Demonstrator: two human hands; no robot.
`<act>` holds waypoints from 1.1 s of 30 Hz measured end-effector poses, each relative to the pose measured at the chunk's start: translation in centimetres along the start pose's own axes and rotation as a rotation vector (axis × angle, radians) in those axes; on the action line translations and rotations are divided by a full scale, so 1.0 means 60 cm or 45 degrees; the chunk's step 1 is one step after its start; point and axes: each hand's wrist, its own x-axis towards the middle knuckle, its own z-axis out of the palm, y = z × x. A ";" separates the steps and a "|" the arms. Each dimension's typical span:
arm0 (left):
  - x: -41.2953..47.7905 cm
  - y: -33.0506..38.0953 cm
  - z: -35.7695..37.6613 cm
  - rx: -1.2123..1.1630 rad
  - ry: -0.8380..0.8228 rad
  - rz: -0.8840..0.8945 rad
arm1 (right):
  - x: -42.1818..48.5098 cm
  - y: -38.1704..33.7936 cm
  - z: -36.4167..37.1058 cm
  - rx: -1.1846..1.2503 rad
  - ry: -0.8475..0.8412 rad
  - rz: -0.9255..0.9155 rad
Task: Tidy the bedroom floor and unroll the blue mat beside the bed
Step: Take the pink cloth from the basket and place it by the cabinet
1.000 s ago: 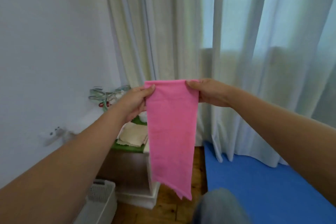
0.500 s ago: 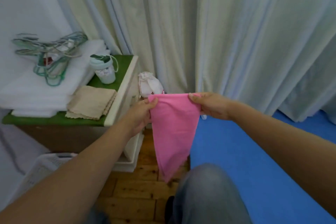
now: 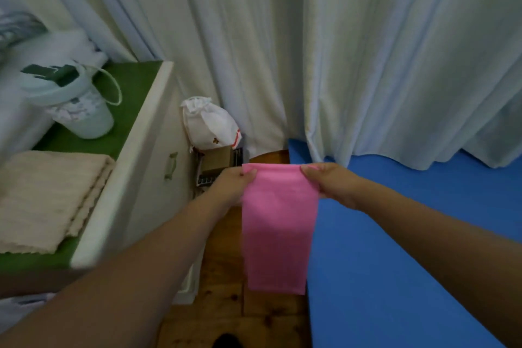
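Item: pink cloth point(image 3: 278, 229), centre of frame, which I log as hanging straight down from its top edge, lower edge level and neat. Grip: left hand point(image 3: 230, 186) pinches the top left corner between thumb and curled fingers; right hand point(image 3: 334, 188) pinches the top right corner the same way; both are closed on the fabric and the edge between them is taut. Change: a second ago I had the cloth up in front of the curtain point(image 3: 324, 51), hanging long with a ragged tail, and half a second ago it was sagging to a point. It now sits low and shorter and hangs as a tidy rectangle, with the view tipped down toward the floor. Location: over the line where the wooden floor point(image 3: 223, 285) meets the blue mat point(image 3: 418, 248). The mat lies flat across the right and lower right of frame, its far edge under the curtain hem. Adjacent: white cabinet point(image 3: 141, 155) with a green top at left, carrying a lidded cup point(image 3: 79, 110) and a folded beige cloth point(image 3: 48, 195); white drawstring bag point(image 3: 210, 124) beside it at centre. Assessment: I judge the mat already laid out as far as I can see, and the cloth mid-fold, still needing somewhere to go.
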 end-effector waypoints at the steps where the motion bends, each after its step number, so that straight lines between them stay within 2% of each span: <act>1: 0.037 0.002 0.000 0.063 0.028 0.049 | 0.031 -0.003 0.000 -0.024 0.077 -0.011; 6: 0.215 0.059 -0.013 0.564 0.177 0.270 | 0.183 -0.050 -0.028 -0.269 0.407 -0.168; 10: 0.293 0.129 -0.038 0.908 0.286 0.470 | 0.264 -0.114 -0.060 -0.333 0.489 -0.323; 14: 0.304 0.169 -0.054 1.100 0.337 0.593 | 0.278 -0.150 -0.077 -0.576 0.604 -0.433; 18: 0.254 0.116 -0.045 1.273 0.257 0.674 | 0.241 -0.108 -0.056 -1.083 0.593 -0.522; 23: 0.191 -0.070 0.003 1.910 0.090 0.940 | 0.185 0.075 0.020 -1.580 0.434 -0.449; 25: 0.169 -0.178 0.029 2.032 -0.111 0.835 | 0.170 0.173 0.063 -1.686 0.202 -0.284; 27: 0.140 -0.287 0.049 2.072 -0.338 0.564 | 0.143 0.259 0.116 -1.793 -0.018 -0.162; 30: 0.090 -0.405 0.077 2.093 -0.689 0.236 | 0.102 0.362 0.175 -1.806 -0.137 -0.322; 33: 0.070 -0.444 0.098 2.054 -0.839 0.195 | 0.086 0.413 0.214 -1.878 -0.223 -0.449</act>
